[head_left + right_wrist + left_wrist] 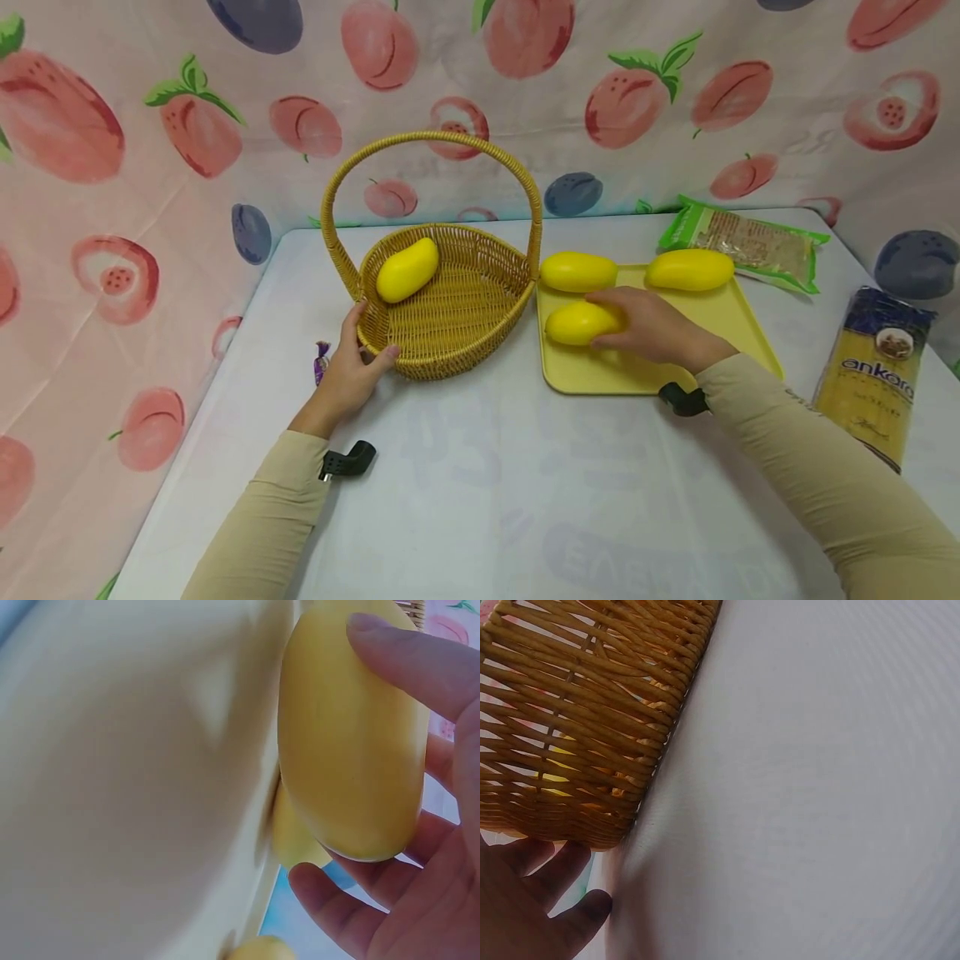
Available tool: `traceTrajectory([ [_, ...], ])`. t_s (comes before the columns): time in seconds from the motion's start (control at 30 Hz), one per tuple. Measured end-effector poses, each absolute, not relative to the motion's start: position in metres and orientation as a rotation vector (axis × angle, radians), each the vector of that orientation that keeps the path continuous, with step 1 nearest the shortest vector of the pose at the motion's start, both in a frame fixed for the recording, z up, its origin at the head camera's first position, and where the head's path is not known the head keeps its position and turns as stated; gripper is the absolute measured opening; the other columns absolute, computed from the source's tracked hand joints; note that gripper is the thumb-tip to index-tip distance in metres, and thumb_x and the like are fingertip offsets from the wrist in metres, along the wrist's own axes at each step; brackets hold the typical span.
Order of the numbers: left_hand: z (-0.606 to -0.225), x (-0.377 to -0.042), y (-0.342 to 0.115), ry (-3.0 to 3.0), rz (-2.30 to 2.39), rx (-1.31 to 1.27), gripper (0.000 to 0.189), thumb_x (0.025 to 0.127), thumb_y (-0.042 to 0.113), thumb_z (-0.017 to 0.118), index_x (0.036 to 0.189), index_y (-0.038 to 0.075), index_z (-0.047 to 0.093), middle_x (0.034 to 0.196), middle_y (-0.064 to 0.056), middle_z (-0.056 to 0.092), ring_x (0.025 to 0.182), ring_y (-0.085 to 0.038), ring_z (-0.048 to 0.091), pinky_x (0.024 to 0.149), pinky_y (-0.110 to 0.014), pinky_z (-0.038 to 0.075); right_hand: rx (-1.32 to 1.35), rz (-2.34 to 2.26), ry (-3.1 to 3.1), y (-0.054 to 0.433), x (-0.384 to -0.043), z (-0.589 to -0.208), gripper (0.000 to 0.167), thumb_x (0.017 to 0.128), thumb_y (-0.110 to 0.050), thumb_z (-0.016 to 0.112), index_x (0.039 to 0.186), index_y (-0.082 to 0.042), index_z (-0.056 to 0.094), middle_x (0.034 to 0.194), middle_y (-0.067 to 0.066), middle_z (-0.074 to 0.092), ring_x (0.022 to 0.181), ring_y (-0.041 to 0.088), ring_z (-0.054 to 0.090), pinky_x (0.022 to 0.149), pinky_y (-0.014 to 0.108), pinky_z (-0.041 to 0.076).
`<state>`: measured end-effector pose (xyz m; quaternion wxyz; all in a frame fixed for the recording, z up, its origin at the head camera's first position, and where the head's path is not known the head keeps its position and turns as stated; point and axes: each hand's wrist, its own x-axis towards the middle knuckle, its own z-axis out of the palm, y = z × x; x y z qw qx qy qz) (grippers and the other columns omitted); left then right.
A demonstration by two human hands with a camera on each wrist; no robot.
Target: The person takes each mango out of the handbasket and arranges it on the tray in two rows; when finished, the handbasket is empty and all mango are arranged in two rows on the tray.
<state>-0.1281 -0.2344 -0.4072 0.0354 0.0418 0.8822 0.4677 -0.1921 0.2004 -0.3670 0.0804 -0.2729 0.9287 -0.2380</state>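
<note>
A yellow mango (579,323) is gripped between the thumb and fingers of my right hand (651,327), over the left part of a yellow tray (592,379). In the right wrist view the thumb lies along one side of this mango (352,742). My left hand (348,371) touches the near left end of a wicker basket (450,362) with its thumb and fingers spread; the left wrist view has its fingertips against the woven wall (577,735). Inside the basket lies another mango (408,271). Two more, a left mango (579,272) and a right mango (690,271), lie along the tray's far edge.
The basket's tall arched handle (431,136) rises over it. A purple wrapped candy (322,362) lies left of my left hand. Behind the tray is a green-edged packet (750,242), and an Ankara pasta packet (873,375) lies at the right edge of the white table (465,517).
</note>
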Motion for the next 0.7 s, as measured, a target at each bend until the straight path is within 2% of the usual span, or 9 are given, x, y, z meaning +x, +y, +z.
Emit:
traceTrajectory([
  [0.23,-0.4076,-0.128,-0.2338,2.713,1.441,0.126,0.088,0.1,0.036,0.059,0.161,0.019,-0.003,0.165,-0.018,0.008,0.148,-0.037,0.02,0.118,-0.055,0.018,-0.773,-0.678,2.751,0.2001,-0.1913,-0.3697,0.07,0.087,-0.028,0.08,0.142,0.003,0.051,0.142,0.024,0.051,0.132,0.042,0.044,0.111,0.055,0.031],
  [0.43,-0.4078,-0.1281,-0.2351,2.718,1.435,0.141,0.089,0.1,0.039,0.058,0.161,0.019,-0.004,0.165,-0.019,0.009,0.147,-0.038,0.021,0.117,-0.055,0.019,-0.773,-0.675,2.74,0.2017,-0.1889,-0.3661,0.072,0.087,-0.036,0.079,0.143,0.001,0.051,0.143,0.022,0.051,0.134,0.041,0.043,0.112,0.056,0.03],
  [0.7,-0.4084,-0.1284,-0.2348,2.706,1.455,0.156,0.089,0.101,0.038,0.058,0.161,0.018,-0.004,0.164,-0.02,0.01,0.147,-0.038,0.022,0.118,-0.054,0.018,-0.759,-0.7,2.724,0.2,-0.1839,-0.3641,0.07,0.089,-0.037,0.077,0.142,0.001,0.052,0.142,0.022,0.052,0.131,0.04,0.046,0.11,0.056,0.034],
])
